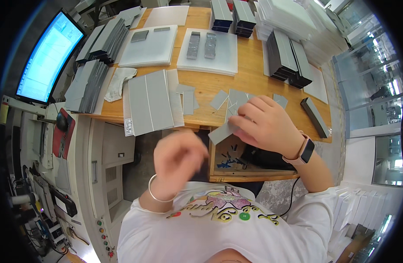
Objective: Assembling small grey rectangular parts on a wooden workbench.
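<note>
My right hand (260, 120), with a smartwatch on its wrist, pinches a small grey rectangular plate (220, 134) over the front edge of the wooden table. Smeared by motion, my left hand (179, 155) hangs apart from the plate, in front of the table; its fingers cannot be made out. Several small grey plates (237, 100) lie loosely on the wood beyond my right hand, and a few more pieces (188, 101) lie left of them. A large grey panel with pale lines (149, 103) rests on white corrugated sheets, nearest to my left hand.
An open drawer (256, 179) under the table holds blue bits and something black. Dark stacked bars (282, 57) stand at back right, grey stacks (87, 85) at left beside a monitor (50, 57). White boards (227, 61) carry small grey stacks. A crumpled white cloth (119, 83) lies nearby.
</note>
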{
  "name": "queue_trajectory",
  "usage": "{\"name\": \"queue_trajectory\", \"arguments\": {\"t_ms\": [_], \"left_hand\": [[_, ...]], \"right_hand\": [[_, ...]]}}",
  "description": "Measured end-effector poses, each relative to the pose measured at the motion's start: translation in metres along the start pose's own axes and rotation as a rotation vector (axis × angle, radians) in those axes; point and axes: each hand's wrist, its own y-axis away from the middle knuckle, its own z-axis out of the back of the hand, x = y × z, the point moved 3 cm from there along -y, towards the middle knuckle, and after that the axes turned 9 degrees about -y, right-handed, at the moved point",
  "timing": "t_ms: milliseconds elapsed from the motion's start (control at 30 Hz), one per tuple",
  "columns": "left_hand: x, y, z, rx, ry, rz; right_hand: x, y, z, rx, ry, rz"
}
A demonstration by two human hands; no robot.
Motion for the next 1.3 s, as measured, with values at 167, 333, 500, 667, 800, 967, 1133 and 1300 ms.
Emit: {"name": "queue_trajectory", "arguments": {"t_ms": [167, 333, 500, 667, 800, 967, 1133, 1300], "left_hand": [[0.051, -0.004, -0.002, -0.033, 0.096, 0.408], [0.067, -0.016, -0.034, 0.209, 0.153, 0.538], [0.081, -0.028, -0.066, 0.211, 0.155, 0.466], [0.168, -0.058, -0.046, 0.253, 0.365, 0.932], [0.185, -0.094, -0.198, 0.717, 0.335, 0.906], [0.149, -0.093, -0.296, 1.017, 0.333, 0.744], [0.11, -0.105, -0.281, 1.011, 0.302, 0.596], [0.094, -0.098, -0.265, 0.925, 0.365, 0.475]], "right_hand": [[0.017, -0.006, 0.0, 0.091, 0.154, 0.265], [0.016, -0.003, 0.007, 0.11, 0.2, 0.288], [0.008, 0.039, 0.042, -0.159, 0.214, 0.164], [0.057, 0.153, 0.107, -0.602, 0.412, -0.236], [0.102, 0.248, 0.102, -0.897, 0.319, -0.672], [0.088, 0.35, -0.013, -1.351, 0.506, -1.352], [0.036, 0.362, -0.078, -1.408, 0.424, -1.773], [0.021, 0.35, -0.101, -1.452, 0.194, -1.798]]}}
